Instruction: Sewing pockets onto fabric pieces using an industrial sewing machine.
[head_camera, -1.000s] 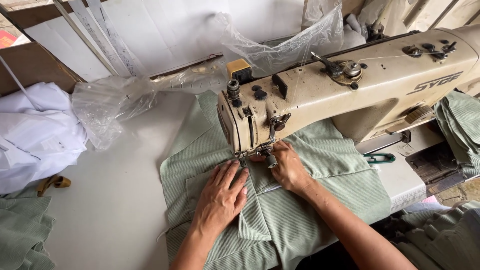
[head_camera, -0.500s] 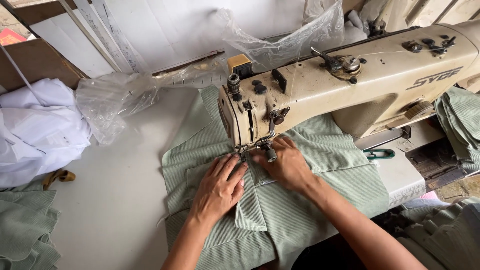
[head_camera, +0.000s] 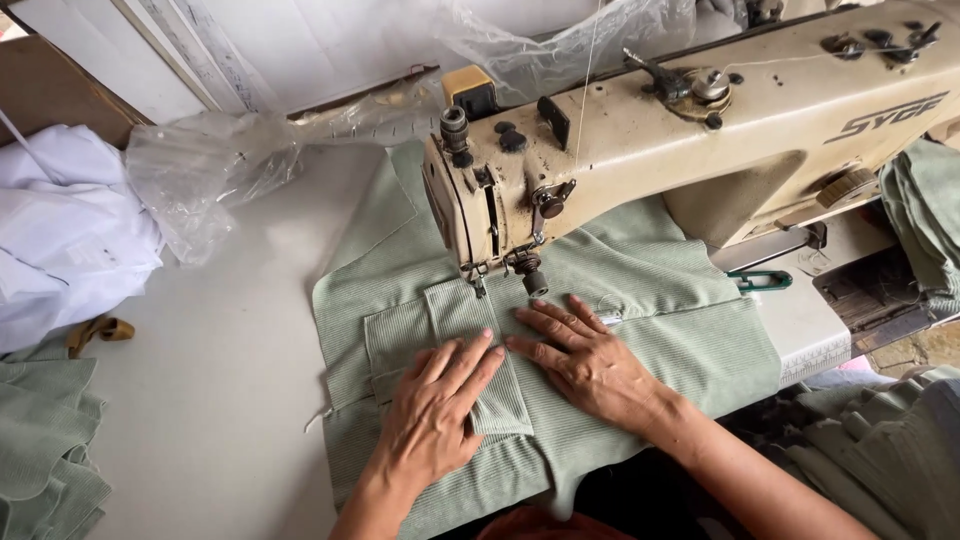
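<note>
1. Green ribbed cloth (head_camera: 640, 300) lies spread flat on the pale table (head_camera: 220, 400), running under the head of the cream sewing machine (head_camera: 700, 130).
2. A smaller folded flap (head_camera: 470, 330) of the same cloth sits on top, just in front of the sewing machine's needle (head_camera: 478, 285).
3. The left hand (head_camera: 435, 420) rests palm down on that flap, fingers spread and flat. It grips nothing and only presses the flap against the cloth below.
4. The right hand (head_camera: 585, 360) lies flat on the cloth just in front of the sewing machine's foot, fingers spread and pointing left, their tips almost meeting those of the left hand. It also holds nothing.
5. Crumpled clear plastic (head_camera: 210, 170) lies to the left of the sewing machine, and beyond it is a heap of white cloth (head_camera: 60, 230).
6. Green-handled snips (head_camera: 765, 280) lie on the table under the sewing machine's arm, to the right of the cloth.
7. More green pieces (head_camera: 45, 450) are stacked far left of the sewing machine, at the near corner of the table.
</note>
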